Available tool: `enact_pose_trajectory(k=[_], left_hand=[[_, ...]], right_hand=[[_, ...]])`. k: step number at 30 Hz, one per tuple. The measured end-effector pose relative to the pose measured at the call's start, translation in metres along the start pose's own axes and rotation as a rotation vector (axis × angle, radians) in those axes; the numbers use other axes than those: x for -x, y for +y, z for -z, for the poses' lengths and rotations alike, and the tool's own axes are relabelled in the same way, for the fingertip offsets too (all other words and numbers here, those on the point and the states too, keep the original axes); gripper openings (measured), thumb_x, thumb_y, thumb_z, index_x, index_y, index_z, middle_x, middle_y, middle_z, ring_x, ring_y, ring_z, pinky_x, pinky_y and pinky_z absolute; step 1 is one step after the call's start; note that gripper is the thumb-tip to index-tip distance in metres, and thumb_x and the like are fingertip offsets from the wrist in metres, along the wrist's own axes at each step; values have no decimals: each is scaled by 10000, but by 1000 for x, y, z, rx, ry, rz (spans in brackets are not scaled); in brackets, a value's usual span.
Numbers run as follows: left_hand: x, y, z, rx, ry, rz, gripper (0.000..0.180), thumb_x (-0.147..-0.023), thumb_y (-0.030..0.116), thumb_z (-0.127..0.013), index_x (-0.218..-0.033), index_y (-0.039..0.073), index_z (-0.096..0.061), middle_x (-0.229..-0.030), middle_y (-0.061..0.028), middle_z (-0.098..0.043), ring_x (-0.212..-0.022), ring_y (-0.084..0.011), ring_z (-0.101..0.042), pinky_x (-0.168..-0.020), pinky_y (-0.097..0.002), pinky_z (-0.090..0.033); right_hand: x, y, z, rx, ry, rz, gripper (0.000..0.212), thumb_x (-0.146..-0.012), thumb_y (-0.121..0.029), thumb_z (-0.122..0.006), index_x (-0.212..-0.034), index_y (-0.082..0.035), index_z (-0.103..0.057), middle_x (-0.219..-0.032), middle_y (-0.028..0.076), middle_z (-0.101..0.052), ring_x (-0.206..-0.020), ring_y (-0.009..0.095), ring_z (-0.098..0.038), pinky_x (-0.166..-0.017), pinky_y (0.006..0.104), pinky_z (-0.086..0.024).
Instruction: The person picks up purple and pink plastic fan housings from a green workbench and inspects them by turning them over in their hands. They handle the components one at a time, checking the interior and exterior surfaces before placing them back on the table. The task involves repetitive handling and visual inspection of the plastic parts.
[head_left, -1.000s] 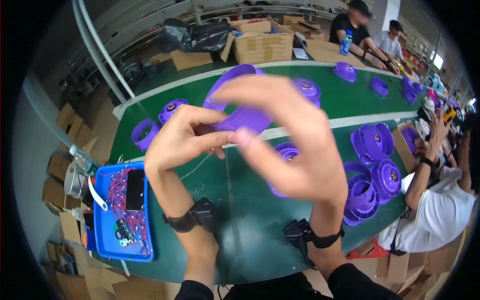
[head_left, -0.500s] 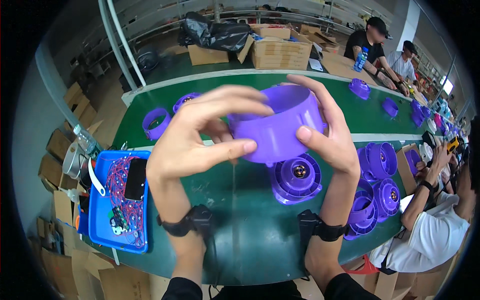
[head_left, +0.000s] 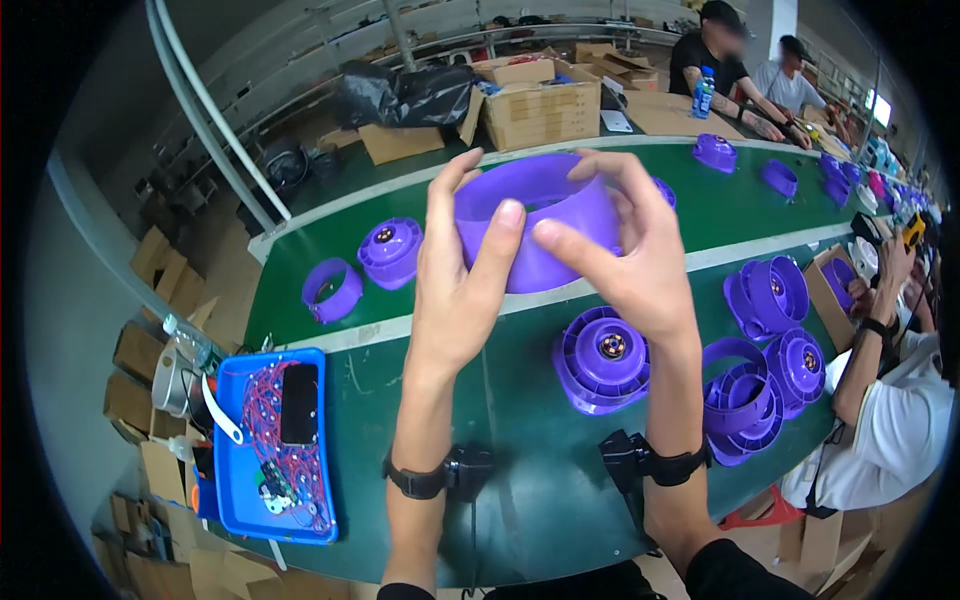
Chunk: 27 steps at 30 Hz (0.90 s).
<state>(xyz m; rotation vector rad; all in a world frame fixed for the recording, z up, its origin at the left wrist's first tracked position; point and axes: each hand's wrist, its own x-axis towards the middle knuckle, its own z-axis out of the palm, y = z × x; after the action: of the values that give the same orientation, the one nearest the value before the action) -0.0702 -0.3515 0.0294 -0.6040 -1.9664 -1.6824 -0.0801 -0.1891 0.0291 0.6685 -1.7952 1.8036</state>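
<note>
Above the green table I hold a purple plastic ring-shaped housing, its open top facing up and slightly tilted. My left hand grips its left side, thumb against the front wall, fingers round the far side. My right hand closes on the right side, thumb on the front wall and fingers over the rim. The inside of the ring is mostly hidden. Below my right hand, a purple motor base with a ribbed rim and a copper-coloured centre stands on the table.
A blue tray with red wires, small circuit boards and a black phone lies left. More purple housings stand right, near a co-worker. Across the green belt sit other purple parts; cardboard boxes and two people are beyond.
My left hand has gone from loose, moving fingers to a grip round the ring's left side. The view has shifted, so the tray and parts appear lower and further right.
</note>
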Motion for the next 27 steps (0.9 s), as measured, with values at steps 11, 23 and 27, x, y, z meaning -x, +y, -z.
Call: enact_pose_trajectory(k=[11, 23, 27], left_hand=[[-1, 5, 11, 174, 16, 42, 556, -1021, 426, -410, -1371, -2, -470, -1247, -145, -585, -1170, -208, -561, -1016, -333, -429], [-2, 1, 4, 122, 77, 70, 544, -1053, 428, -294, -1342, 17, -502, -1202, -112, -605, -1109, -175, -583, -981, -317, -448], [-1, 6, 5, 103, 75, 116, 541, -1060, 424, -280, -1317, 20, -532, -1153, -98, -608, -1085, -165, -573, -965, -307, -443]], right_hand=[[1, -10, -4, -367, 21, -76, 351, -931, -216, -696, -1163, 8, -557, -1050, 102, -625, -948, 113, -589, -823, 257, -492], [1, -8, -8, -232, 48, 12, 349, -975, -277, -613, -1158, 11, -544, -984, 67, -625, -885, 91, -556, -772, 248, -460], [1, -10, -10, -210, 55, -10, 312, -996, -265, -578, -1153, 4, -549, -952, 47, -616, -854, 78, -535, -744, 240, -446]])
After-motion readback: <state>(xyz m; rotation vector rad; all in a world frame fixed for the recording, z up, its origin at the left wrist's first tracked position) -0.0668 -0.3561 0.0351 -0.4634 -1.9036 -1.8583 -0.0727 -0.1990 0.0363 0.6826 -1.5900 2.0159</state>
